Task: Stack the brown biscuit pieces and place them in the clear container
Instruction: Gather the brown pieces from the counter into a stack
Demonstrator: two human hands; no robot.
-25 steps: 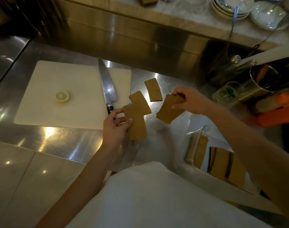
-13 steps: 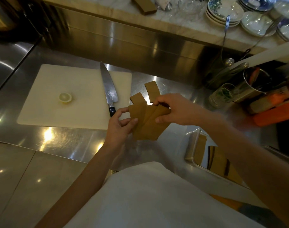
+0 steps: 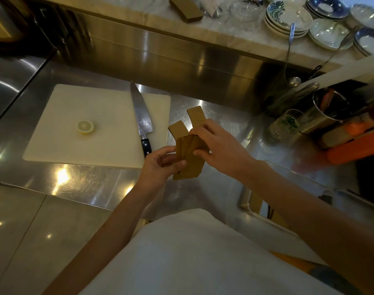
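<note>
A small stack of brown biscuit pieces (image 3: 190, 160) is held upright above the steel counter. My left hand (image 3: 162, 163) grips its left edge and my right hand (image 3: 215, 145) pinches its top right. Two more brown pieces lie flat on the counter behind the hands: one (image 3: 177, 129) on the left, one (image 3: 196, 116) further back, both partly hidden. The clear container (image 3: 248, 201) sits at the lower right with brown pieces inside, mostly hidden by my right arm.
A white cutting board (image 3: 96, 116) holds a lemon slice (image 3: 85, 126) and a large knife (image 3: 142, 120) by its right edge. A glass (image 3: 285, 124), a steel utensil pot (image 3: 328, 107) and orange items stand at right. Plates (image 3: 288, 20) fill the back shelf.
My right hand brought its brown piece leftward and pressed it against the pieces in my left hand; the fanned pieces now sit closer together as one stack.
</note>
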